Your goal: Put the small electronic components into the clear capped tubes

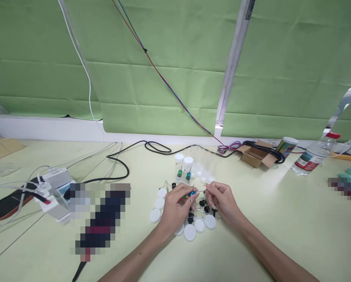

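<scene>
A component [192, 193] was held between the left hand [177, 206] and right hand [222, 200], two vials [183, 169] being set just behind. Caps [159, 203] were spread on the table [281, 223] left of and under the hands. A box [256, 156] and bottle [310, 157] were placed behind, far right.

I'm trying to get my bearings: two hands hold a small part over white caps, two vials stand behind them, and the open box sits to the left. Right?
No: the head view shows the box to the right of the hands. The rest holds: the left hand and right hand hold the part over the caps, with two vials behind them.
</scene>
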Available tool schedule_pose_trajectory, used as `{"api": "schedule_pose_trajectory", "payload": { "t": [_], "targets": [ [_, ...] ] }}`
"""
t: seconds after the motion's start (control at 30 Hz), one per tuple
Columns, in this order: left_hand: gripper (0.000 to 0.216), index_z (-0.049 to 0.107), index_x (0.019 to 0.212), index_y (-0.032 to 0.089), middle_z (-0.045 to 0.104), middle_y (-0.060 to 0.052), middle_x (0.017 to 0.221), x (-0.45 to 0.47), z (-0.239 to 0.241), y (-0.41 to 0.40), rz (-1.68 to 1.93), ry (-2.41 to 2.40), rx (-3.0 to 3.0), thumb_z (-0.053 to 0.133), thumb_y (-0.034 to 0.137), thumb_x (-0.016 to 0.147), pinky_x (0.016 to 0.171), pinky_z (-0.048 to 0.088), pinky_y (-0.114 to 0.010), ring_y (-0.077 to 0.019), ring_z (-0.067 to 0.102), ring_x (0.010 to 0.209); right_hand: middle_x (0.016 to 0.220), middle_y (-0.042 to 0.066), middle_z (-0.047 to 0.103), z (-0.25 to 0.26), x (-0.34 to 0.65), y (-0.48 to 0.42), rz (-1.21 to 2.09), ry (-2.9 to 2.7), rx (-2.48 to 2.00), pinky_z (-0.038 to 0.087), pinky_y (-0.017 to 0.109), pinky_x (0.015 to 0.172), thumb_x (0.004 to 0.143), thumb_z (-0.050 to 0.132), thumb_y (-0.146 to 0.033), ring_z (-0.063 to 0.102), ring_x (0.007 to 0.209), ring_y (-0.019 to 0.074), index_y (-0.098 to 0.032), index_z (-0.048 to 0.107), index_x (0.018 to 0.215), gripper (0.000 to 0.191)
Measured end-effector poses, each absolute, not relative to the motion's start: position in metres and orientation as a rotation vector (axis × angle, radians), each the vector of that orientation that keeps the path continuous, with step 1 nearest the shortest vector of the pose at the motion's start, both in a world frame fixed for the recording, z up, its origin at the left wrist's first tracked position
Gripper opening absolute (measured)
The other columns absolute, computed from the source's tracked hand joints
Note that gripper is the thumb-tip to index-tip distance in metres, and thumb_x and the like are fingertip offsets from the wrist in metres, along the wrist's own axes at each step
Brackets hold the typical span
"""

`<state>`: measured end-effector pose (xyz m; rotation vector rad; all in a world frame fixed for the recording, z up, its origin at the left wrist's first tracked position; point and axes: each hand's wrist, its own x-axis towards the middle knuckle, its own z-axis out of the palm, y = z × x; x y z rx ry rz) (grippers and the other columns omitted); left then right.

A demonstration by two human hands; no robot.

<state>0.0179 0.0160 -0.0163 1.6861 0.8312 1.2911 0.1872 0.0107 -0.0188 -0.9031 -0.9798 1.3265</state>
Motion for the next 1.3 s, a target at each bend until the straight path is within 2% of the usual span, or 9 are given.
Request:
{"api": "schedule_pose_trajectory", "payload": {
  "t": [0.3, 0.43, 0.57, 0.83, 1.3],
  "targets": [
    [0.014, 0.072, 0.088, 0.019, 0.058, -0.002, 0.088, 0.0181, -0.0137, 0.0174, 1.282, 0.845, 1.627, 0.065, 0.031, 0.085, 0.051, 0.056, -0.026, -0.0095, 0.062, 0.050, 0.049, -0.004, 0.053, -0.0195, 0.1872, 0.0099, 1.309, -1.034, -0.849, 0.027, 0.018, 0.037, 0.082, 0.071, -0.042, 0.041, 0.035, 0.0043, -0.015, 0.058, 0.065, 0.034],
    [0.014, 0.071, 0.088, 0.019, 0.056, 0.000, 0.084, 0.0179, -0.0108, 0.0175, 1.294, 0.846, 1.569, 0.065, 0.031, 0.084, 0.052, 0.057, -0.026, -0.0104, 0.062, 0.050, 0.066, -0.003, 0.057, -0.0192, 0.1876, 0.0100, 1.256, -1.049, -0.814, 0.032, 0.018, 0.038, 0.082, 0.072, -0.037, 0.045, 0.041, 0.0045, -0.017, 0.065, 0.086, 0.022],
    [0.013, 0.070, 0.086, 0.019, 0.056, 0.001, 0.079, 0.0181, -0.0069, 0.0167, 1.304, 0.864, 1.528, 0.066, 0.031, 0.084, 0.053, 0.056, -0.026, -0.0107, 0.062, 0.050, 0.076, -0.002, 0.058, -0.0184, 0.1879, 0.0104, 1.223, -1.069, -0.813, 0.035, 0.020, 0.040, 0.079, 0.074, -0.034, 0.048, 0.045, 0.0056, -0.020, 0.067, 0.099, 0.026],
    [0.014, 0.072, 0.090, 0.020, 0.056, 0.000, 0.081, 0.0179, -0.0098, 0.0182, 1.291, 0.859, 1.548, 0.066, 0.031, 0.084, 0.053, 0.057, -0.028, -0.0113, 0.062, 0.050, 0.056, -0.005, 0.052, -0.0195, 0.1868, 0.0119, 1.208, -1.068, -0.854, 0.033, 0.021, 0.041, 0.076, 0.076, -0.035, 0.044, 0.042, 0.0068, -0.017, 0.069, 0.088, 0.023],
    [0.017, 0.074, 0.092, 0.020, 0.061, -0.002, 0.087, 0.0188, -0.0106, 0.0167, 1.301, 0.858, 1.573, 0.066, 0.033, 0.084, 0.052, 0.057, -0.027, -0.0104, 0.061, 0.050, 0.056, -0.004, 0.055, -0.0173, 0.1854, 0.0096, 1.214, -1.047, -0.864, 0.033, 0.022, 0.040, 0.075, 0.076, -0.042, 0.044, 0.041, 0.0071, -0.017, 0.063, 0.071, 0.029]
  ]
}}
